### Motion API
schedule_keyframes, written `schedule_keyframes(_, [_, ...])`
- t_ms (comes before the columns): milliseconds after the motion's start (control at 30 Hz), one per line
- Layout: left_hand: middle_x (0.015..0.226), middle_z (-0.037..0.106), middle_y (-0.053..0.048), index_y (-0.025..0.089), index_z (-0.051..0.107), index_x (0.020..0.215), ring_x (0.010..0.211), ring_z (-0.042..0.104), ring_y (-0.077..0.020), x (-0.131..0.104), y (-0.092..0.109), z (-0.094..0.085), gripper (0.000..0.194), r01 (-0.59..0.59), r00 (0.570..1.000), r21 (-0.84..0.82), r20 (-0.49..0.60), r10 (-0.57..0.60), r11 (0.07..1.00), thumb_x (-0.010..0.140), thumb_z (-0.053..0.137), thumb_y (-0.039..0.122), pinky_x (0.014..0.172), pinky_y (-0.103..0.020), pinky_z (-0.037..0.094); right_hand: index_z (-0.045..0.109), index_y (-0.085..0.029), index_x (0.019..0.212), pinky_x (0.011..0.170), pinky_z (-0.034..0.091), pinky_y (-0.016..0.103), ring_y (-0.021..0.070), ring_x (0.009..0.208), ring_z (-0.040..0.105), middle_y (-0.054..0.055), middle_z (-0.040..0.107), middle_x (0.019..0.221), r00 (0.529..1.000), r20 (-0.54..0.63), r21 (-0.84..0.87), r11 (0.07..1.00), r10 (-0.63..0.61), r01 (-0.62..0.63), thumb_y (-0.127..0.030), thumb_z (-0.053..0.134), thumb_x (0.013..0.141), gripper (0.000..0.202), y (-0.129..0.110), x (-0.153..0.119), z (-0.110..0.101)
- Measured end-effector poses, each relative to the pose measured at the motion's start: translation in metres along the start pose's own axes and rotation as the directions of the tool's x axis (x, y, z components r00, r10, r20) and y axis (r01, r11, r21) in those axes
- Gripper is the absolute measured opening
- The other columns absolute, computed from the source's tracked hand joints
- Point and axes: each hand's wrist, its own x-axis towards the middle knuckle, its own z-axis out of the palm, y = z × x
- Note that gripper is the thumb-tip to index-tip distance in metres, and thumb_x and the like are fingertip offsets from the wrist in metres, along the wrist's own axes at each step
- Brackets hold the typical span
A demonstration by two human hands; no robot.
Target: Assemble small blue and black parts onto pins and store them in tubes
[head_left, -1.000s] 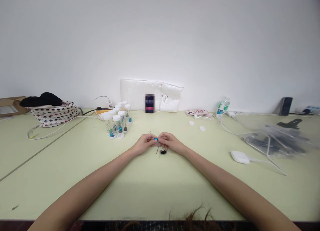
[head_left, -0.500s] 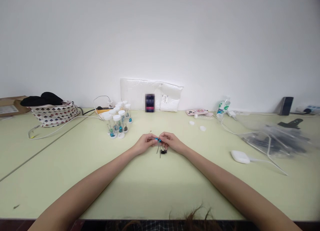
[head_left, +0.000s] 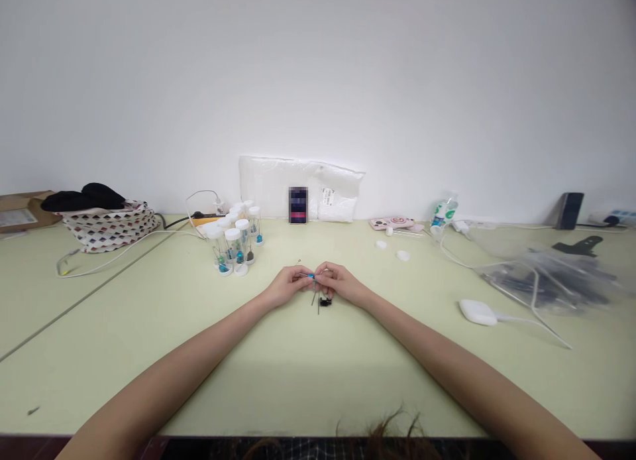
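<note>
My left hand and my right hand meet over the middle of the table. Between their fingertips is a small shiny blue piece, pinched from both sides; its exact kind is too small to tell. Below the fingers, thin dark rods point toward me. A small black part lies on the table just under my right fingers. Fingers partly hide the blue piece.
Several clear tubes with white caps and blue pieces inside stand at left. A phone leans on white plastic packaging at the wall. White discs, a white charger with its cable, and plastic bags lie at right.
Less of the blue piece shows between my fingertips, and my right fingers have shifted slightly left toward my left hand. The surrounding objects are unmoved.
</note>
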Motion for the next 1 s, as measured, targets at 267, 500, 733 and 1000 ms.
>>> schedule_keyframes(267, [0.079,0.062,-0.006,0.012,0.058,0.091,0.072,0.056,-0.0145,-0.0009,0.0027,0.0007,0.031,0.01,1.0,0.014,-0.007,-0.01,1.0,0.073,0.056,0.037,0.067,-0.027,0.043,0.051,-0.016,0.085,0.044,0.042,0.019,0.0078,0.051,0.05,0.001,0.059,0.069,1.0,-0.023,-0.011,1.0,-0.003,0.002,-0.043,0.056,0.074,0.029,0.0009,0.0008,0.0002])
schedule_keyframes(500, [0.079,0.063,-0.006,0.012,0.058,0.092,0.074,0.057,-0.0152,-0.0001,-0.0001,0.0003,0.032,0.023,1.0,-0.011,-0.005,-0.023,1.0,0.073,0.057,0.037,0.068,-0.027,0.043,0.051,-0.017,0.086,0.045,0.042,0.018,0.0082,0.053,0.051,0.002,0.06,0.071,1.0,-0.023,-0.009,1.0,0.006,-0.006,-0.041,0.059,0.072,0.029,0.0011,0.0003,-0.0005])
schedule_keyframes(733, [0.077,0.062,-0.006,0.012,0.058,0.091,0.07,0.056,-0.0134,-0.0005,0.0028,0.0004,0.03,0.01,1.0,-0.001,0.001,-0.01,1.0,0.074,0.056,0.035,0.067,-0.026,0.043,0.05,-0.016,0.084,0.044,0.041,0.018,0.0085,0.05,0.051,0.003,0.062,0.065,1.0,-0.001,0.019,0.999,0.026,-0.026,-0.047,0.049,0.078,0.032,0.0007,0.0013,-0.0004])
schedule_keyframes(1000, [0.079,0.063,-0.007,0.011,0.058,0.092,0.073,0.056,-0.0148,-0.0007,0.0014,0.0005,0.031,0.006,1.0,0.01,0.008,-0.006,1.0,0.074,0.055,0.036,0.068,-0.028,0.043,0.051,-0.016,0.084,0.045,0.042,0.019,0.0085,0.053,0.052,0.002,0.06,0.067,1.0,-0.009,0.016,1.0,0.018,-0.017,-0.046,0.052,0.076,0.031,0.0004,0.0009,0.0002])
